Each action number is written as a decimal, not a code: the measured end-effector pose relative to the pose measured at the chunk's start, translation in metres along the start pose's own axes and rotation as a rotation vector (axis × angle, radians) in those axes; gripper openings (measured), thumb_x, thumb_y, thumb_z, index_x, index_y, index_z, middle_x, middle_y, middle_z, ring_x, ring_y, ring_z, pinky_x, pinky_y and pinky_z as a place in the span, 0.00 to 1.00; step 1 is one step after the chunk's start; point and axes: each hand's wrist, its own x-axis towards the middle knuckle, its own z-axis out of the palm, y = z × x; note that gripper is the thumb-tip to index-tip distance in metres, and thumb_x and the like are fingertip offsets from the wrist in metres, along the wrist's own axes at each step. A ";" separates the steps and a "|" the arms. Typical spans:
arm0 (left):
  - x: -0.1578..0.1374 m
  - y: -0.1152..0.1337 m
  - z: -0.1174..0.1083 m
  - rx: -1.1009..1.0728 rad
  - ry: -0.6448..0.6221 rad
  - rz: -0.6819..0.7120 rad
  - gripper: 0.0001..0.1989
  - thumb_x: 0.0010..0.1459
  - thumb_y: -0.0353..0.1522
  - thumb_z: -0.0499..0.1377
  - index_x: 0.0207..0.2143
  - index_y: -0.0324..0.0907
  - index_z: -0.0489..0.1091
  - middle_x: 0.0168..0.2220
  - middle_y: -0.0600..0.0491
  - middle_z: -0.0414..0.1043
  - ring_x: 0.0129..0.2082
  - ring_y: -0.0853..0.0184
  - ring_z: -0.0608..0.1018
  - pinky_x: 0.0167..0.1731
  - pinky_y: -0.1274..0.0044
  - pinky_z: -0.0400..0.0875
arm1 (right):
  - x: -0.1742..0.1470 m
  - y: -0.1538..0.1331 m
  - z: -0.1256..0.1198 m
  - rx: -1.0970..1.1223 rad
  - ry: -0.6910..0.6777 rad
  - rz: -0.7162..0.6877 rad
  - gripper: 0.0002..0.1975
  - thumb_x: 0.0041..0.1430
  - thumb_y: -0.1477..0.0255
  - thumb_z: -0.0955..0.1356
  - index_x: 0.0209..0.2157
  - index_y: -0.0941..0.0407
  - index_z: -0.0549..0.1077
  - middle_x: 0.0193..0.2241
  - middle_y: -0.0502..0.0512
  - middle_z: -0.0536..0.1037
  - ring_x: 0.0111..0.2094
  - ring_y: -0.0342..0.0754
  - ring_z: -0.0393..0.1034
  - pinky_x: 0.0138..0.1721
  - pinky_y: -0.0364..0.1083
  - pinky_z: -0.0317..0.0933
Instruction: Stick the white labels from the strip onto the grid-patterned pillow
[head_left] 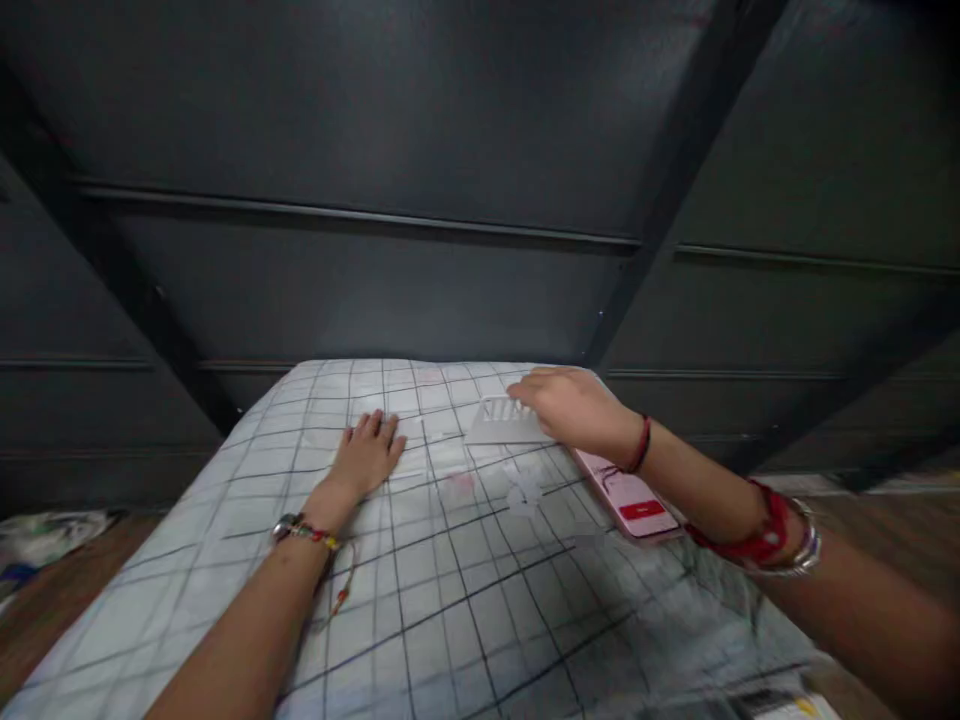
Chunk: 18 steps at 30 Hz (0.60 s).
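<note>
My left hand point(365, 455) lies flat on the white checked cloth point(442, 550), fingers spread and holding nothing. My right hand point(574, 405) is closed on a flat, pale grey scraper-like piece point(506, 428) with slots along its upper part. The straight lower edge of this piece is at the cloth, and its right end is hidden behind my fingers. Below my right wrist a pink phone point(634, 508) with a lit screen lies on the cloth. A small pale, blurred shape point(525, 493) shows on the cloth below the slotted piece.
A dark panelled wall point(390, 280) with metal ribs rises behind the cloth-covered surface. Light-coloured bundled material point(52, 540) lies on the brown floor point(124, 545) at the left. Partly cut-off items point(795, 705) appear at the bottom right.
</note>
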 end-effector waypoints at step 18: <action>-0.003 0.001 -0.004 -0.018 -0.017 -0.006 0.26 0.65 0.39 0.40 0.62 0.36 0.52 0.63 0.39 0.47 0.62 0.51 0.51 0.56 0.61 0.48 | 0.004 -0.013 0.002 -0.053 0.237 -0.073 0.11 0.57 0.84 0.61 0.34 0.61 0.73 0.30 0.57 0.76 0.34 0.48 0.66 0.32 0.45 0.51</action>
